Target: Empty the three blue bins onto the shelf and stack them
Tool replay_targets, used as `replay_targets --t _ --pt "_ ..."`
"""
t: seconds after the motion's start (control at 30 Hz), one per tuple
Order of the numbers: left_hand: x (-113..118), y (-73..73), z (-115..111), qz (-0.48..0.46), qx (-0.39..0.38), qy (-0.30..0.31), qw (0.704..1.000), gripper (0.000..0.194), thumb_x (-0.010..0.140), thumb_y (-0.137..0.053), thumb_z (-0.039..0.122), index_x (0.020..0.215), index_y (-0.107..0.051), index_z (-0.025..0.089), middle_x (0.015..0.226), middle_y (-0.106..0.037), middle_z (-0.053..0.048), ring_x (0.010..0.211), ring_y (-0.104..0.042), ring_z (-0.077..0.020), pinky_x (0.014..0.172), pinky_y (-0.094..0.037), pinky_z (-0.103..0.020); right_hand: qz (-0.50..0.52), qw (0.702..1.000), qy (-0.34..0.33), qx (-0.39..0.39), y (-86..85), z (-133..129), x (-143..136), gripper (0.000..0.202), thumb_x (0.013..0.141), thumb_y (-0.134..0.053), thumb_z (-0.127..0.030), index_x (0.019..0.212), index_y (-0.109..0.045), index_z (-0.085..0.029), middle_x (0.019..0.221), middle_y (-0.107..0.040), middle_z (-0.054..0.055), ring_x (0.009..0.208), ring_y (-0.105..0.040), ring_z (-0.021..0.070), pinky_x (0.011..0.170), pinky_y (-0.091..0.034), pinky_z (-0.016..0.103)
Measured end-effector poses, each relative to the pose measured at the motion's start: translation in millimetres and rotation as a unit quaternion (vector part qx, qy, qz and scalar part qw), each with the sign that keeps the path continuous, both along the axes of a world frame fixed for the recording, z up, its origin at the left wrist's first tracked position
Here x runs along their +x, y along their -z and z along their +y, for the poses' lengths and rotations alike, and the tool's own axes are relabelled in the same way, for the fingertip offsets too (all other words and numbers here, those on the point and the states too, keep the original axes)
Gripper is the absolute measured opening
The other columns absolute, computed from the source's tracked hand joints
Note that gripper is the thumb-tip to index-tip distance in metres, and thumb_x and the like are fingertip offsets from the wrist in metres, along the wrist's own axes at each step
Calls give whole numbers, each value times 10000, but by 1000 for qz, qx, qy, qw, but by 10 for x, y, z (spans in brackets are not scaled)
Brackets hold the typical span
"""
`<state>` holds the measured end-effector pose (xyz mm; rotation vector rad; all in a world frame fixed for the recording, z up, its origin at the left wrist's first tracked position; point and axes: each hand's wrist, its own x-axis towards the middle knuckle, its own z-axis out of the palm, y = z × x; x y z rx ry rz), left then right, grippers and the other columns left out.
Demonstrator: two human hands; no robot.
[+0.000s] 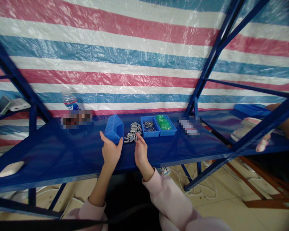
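A left hand (110,154), half open with thumb at the rim, steadies a tilted blue plastic bin (112,127), apparently to face its mouth toward silvery metal cylinders (135,129) heaped at its three o'clock. The right hand (141,152) curls loosely at the heap's five o'clock, any grip unclear. Farther toward three, an open blue plastic box (150,134) holds small metal parts (148,125); its matching blue neighbor (168,132) holds glossy green pieces (164,122).

Striped red, white and blue: plastic sheeting (125,59) behind navy table (62,150). Brighter blue bins (113,126), silver-grey metal pieces (135,128), vivid green bundle (164,123), pale pink sleeves (170,195).
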<state>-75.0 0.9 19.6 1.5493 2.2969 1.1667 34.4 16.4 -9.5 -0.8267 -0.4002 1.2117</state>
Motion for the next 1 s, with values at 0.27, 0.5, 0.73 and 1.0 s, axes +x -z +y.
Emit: replay_targets --t 0.27,0.5,0.73,1.0 --pt "-182 -9 -46 -14 5 -20 1000 927 763 -615 588 1430 -215 85 1033 -669 -193 1050 -624 -391 896 -452 -527 -44 999 -2 8 44 -7 4 416 629 -535 -184 1010 -702 -164 1204 -660 83 1159 -561 224 1031 -381 361" --pt "-205 62 19 15 -10 -64 998 786 752 -593 599 1250 -449 8 1249 -518 -276 1193 -488 -428 970 -400 -541 -44 999 2 8 60 4 2 409 617 -539 -199 989 -704 -161 1185 -669 90 1160 -563 234 1044 -370 380" --pt "-259 240 75 17 27 -7 999 693 806 -539 563 1219 -476 11 1314 -450 -285 1240 -438 -429 1010 -369 -558 -60 998 4 17 61 3 -5 394 626 -551 -219 985 -705 -171 1179 -673 85 1171 -561 237 1053 -366 395" --pt "-216 273 41 65 129 93 985 669 827 -581 485 1332 -390 89 1402 -337 -247 1334 -342 -383 1048 -358 -538 -186 981 -53 29 -107 -66 134 237 683 -567 -322 829 -678 -172 880 -695 47 759 -617 165 607 -525 266"
